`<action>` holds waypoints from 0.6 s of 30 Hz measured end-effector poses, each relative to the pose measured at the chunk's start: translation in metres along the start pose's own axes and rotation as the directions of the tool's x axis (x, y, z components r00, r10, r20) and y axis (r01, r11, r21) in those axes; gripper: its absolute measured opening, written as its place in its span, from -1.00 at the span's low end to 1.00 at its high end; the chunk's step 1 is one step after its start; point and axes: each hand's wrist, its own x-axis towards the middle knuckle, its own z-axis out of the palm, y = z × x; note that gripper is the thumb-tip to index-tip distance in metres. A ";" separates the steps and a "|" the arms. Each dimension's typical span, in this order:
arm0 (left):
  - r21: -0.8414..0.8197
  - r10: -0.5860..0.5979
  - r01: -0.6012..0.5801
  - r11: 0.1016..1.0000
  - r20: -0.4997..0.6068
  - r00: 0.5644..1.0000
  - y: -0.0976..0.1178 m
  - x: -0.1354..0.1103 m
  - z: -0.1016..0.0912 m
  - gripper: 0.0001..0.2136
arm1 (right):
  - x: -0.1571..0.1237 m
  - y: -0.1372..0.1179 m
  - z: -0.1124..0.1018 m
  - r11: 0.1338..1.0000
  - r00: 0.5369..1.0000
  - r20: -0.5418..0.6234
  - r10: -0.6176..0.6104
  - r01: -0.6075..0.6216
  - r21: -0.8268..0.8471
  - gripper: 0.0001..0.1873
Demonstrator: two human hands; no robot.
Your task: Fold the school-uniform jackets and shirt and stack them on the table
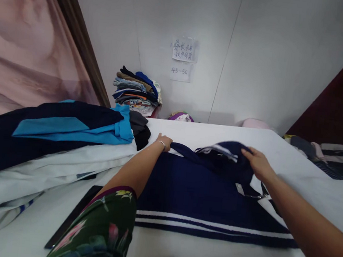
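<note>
Found the navy garment (189,191) spread over the white table (244,134), straight ahead and between both forearms, with white stripes (210,222) along its near edge. Noted its far part lifted and bunched, with a bit of striped trim in the raised fold.

Saw the left hand (165,142) grasping cloth at the garment's far left corner, a bracelet (162,144) around the wrist. Saw the right hand (256,162) pinching the raised fold between thumb and fingers, off the tabletop. Marked a small silvery tab (240,189) just below the right hand; could not tell its exact attachment.

Observed a dark green floral sleeve (108,228) on the left arm, beside a flat black object (73,216) on the table. Logged, farther left, a navy and bright blue garment (98,125) lying over white clothing (47,168), with dark grey cloth (140,129) just beyond.

Recorded a folded clothes stack (137,90) near the pale wall (202,9), two paper notes (184,50) on that wall, the lower one reading "45-50", a pink curtain (30,40) at far left, and more clothes (336,158) at far right.
</note>
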 end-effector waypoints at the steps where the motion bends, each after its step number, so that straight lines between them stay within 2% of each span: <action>1: 0.025 -0.005 0.006 1.000 -0.030 1.000 -0.002 -0.001 -0.005 -0.73 | 0.014 -0.011 -0.005 0.998 0.999 -0.043 0.004 -0.002 0.057 -0.54; 3: 0.066 -0.025 0.033 0.997 -0.120 0.992 -0.007 -0.006 -0.019 -0.78 | 0.041 -0.034 -0.015 0.986 0.988 -0.149 -0.027 0.051 0.159 -0.43; 5: 0.089 -0.049 0.070 0.994 -0.223 0.974 -0.015 -0.015 -0.035 -0.76 | 0.058 -0.056 -0.028 0.962 0.959 -0.283 -0.030 0.104 0.252 -0.36; 7: 0.097 -0.060 0.094 0.991 -0.309 0.949 -0.024 -0.030 -0.046 -0.74 | 0.058 -0.072 -0.040 0.942 0.929 -0.370 -0.015 0.138 0.307 -0.35; 9: 0.129 -0.020 0.074 0.989 -0.379 0.925 -0.033 -0.051 -0.049 -0.73 | 0.039 -0.073 -0.046 0.928 0.924 -0.382 -0.021 0.160 0.335 -0.39; 12: 0.224 0.124 -0.029 0.974 -0.426 0.896 -0.042 -0.088 -0.033 -0.75 | -0.021 -0.046 -0.045 0.905 0.942 -0.330 -0.057 0.188 0.381 -0.43; 15: 0.261 0.248 -0.162 0.952 -0.344 0.906 -0.044 -0.126 0.001 -0.74 | -0.097 0.011 -0.039 0.861 0.947 -0.319 -0.032 0.188 0.472 -0.47; 18: 0.233 0.283 -0.222 0.947 -0.271 0.920 -0.040 -0.151 0.030 -0.71 | -0.154 0.069 -0.042 0.869 0.966 -0.227 0.122 0.006 0.494 -0.61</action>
